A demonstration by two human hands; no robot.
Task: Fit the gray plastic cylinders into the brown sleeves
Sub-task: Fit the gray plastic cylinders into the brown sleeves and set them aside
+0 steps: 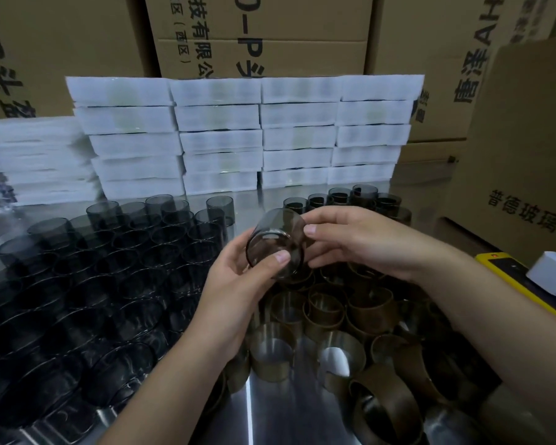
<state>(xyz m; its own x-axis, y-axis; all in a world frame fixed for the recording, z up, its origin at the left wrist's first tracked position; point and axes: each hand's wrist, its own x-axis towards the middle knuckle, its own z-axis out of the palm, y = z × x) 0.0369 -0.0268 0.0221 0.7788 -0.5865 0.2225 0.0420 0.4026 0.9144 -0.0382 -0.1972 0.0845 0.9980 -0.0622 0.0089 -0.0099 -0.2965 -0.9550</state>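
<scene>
while my left hand [238,284] grips the gray cylinder [268,240] and my right hand [360,239] pinches the brown sleeve [298,244], i'd keep both square and push evenly.

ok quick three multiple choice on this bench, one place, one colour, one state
1. The loose brown sleeves lie: A) left of the bare gray cylinders B) right of them C) on the floor
2. The device at the right edge is: A) red B) yellow C) green
3. The held cylinder is: A) lying flat B) in one hand only C) gripped by both hands

B, cylinder rows fill the left side; B, yellow casing; C, left hand and right hand both pinch it.
</scene>
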